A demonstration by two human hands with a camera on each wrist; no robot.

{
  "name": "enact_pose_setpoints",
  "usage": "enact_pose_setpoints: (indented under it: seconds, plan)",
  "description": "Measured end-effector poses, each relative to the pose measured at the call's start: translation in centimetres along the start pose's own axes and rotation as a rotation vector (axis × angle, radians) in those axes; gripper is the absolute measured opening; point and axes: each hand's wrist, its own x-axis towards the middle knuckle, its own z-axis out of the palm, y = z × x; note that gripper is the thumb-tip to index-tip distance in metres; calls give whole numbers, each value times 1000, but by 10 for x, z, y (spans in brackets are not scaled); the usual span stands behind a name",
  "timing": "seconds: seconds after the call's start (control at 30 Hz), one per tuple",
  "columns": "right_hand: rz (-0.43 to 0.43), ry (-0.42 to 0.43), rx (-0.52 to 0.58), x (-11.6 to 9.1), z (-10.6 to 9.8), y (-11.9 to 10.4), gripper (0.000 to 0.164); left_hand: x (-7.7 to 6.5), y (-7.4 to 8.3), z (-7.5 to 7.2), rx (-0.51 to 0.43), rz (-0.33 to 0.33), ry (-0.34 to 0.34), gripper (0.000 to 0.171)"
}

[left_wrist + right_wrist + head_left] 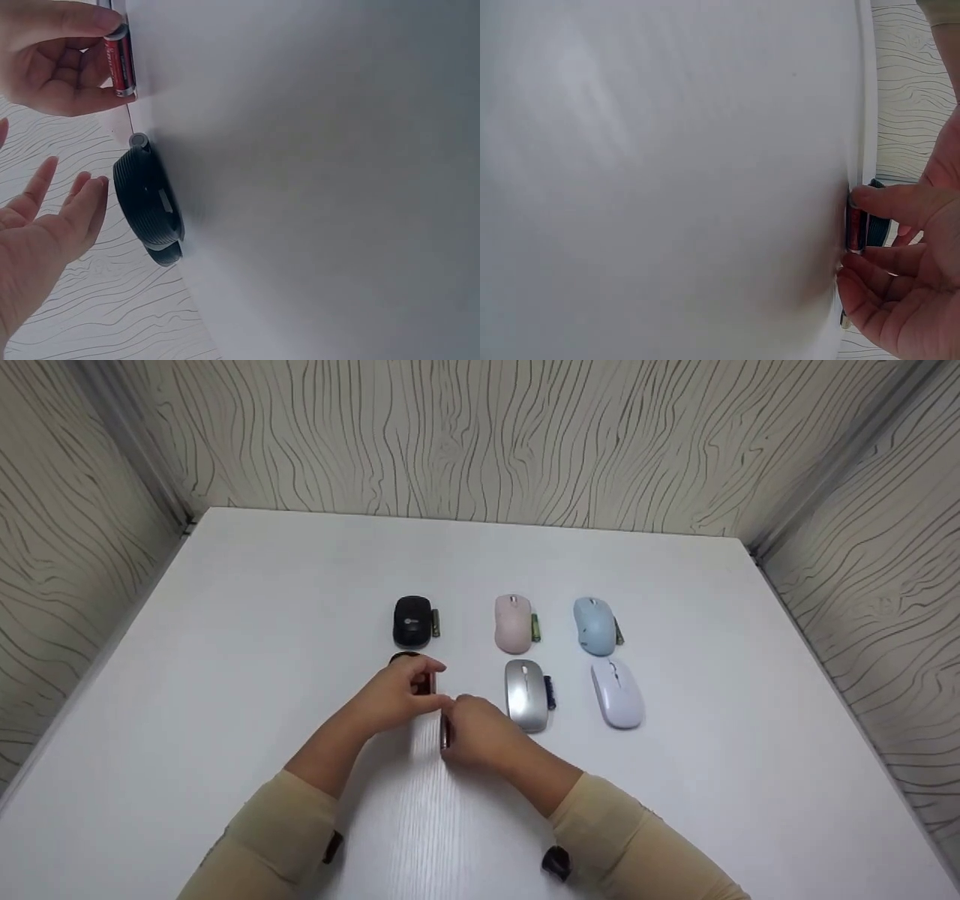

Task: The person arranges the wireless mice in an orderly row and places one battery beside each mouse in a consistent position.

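Note:
My right hand (480, 731) pinches a red battery (120, 61) by its two ends, between thumb and finger. In the right wrist view the battery (856, 227) stands out dark red close over the white table. My left hand (394, 697) lies just to the left, its fingers extended and its thumb tip close to the right hand. Under it a black mouse with a ribbed side (146, 196) is mostly hidden in the head view. A second battery (430, 684) lies along that mouse's right side; its round end shows in the left wrist view.
Beyond my hands lies another black mouse (412, 622) with a battery (436, 623) beside it. To the right are a pink mouse (514, 625), a light blue mouse (596, 627), a silver mouse (526, 697) and a white mouse (619, 695). Patterned panels (450, 442) surround the table (300, 570).

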Motion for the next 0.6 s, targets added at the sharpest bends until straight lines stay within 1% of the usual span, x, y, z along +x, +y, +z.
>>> enact_pose_setpoints:
  seconds: [0.1,0.27,0.43,0.6]
  plan:
    - [6,-6,8,0,0,1,27,0,0,0,-1,1,-1,47]
    - [-9,-2,20,0,0,4,25,0,0,0,13,-20,0,47]
    - [24,-10,62,-1,-6,8,35,1,-2,0,9,-28,-4,44]
    - [69,-20,133,-2,-15,15,42,4,-2,1,23,-26,-10,45]
